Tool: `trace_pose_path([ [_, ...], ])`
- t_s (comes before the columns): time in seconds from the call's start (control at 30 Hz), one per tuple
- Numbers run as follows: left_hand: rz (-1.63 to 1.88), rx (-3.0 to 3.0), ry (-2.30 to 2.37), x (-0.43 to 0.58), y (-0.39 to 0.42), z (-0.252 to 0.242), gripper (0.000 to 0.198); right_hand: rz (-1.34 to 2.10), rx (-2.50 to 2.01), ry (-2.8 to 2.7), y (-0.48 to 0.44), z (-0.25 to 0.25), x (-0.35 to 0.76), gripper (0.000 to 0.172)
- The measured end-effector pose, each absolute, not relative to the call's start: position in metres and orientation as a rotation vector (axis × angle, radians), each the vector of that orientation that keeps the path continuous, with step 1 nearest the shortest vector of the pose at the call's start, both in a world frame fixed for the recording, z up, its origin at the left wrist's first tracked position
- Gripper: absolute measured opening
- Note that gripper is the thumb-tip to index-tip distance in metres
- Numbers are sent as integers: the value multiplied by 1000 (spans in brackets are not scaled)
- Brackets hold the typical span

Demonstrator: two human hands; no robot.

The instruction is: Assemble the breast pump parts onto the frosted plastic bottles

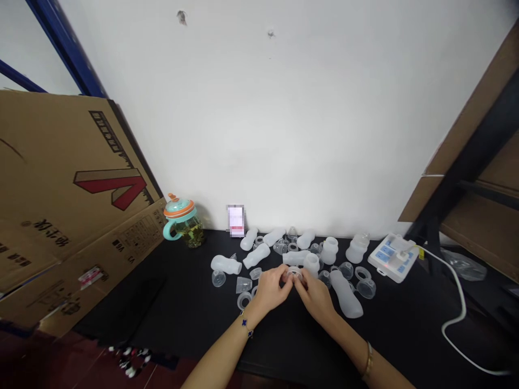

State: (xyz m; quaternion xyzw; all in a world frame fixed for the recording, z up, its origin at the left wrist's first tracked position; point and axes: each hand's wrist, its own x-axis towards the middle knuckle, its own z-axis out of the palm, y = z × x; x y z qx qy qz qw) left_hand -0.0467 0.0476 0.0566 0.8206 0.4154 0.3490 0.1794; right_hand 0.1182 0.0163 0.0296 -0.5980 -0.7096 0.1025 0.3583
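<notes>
Behind a black bench (190,313), a white wall (284,135) is rising, while a large cardboard box (60,216) is leaning in on the left. Near the middle of the bench, both hands are meeting around a small clear ring (294,270): the left hand (272,287) is pinching one side of it and the right hand (317,296) is gripping the other. Just beyond the right hand, an open-necked frosted bottle (311,262) is standing upright. Other frosted bottles (346,294) are lying on their sides about the hands, and clear caps (219,278) and loose rings (244,301) are resting among them. Farther back on the left, a lidded jug (190,232) with a teal handle is holding dark leaves, and a blurred-out lit screen (236,221) is standing near the wall. Over on the right, a white power strip (391,259) is trailing a white cable (461,294).
</notes>
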Motion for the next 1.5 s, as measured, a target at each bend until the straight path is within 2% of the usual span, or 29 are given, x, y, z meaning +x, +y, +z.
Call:
trace_pose_path([
  [0.3,930,2181,1146,-45,49,57,30,281,-1542,-1827,17,28,119,28],
  [1.5,925,2204,1204,-45,50,53,29,267,-1555,-1838,16,32,117,31],
])
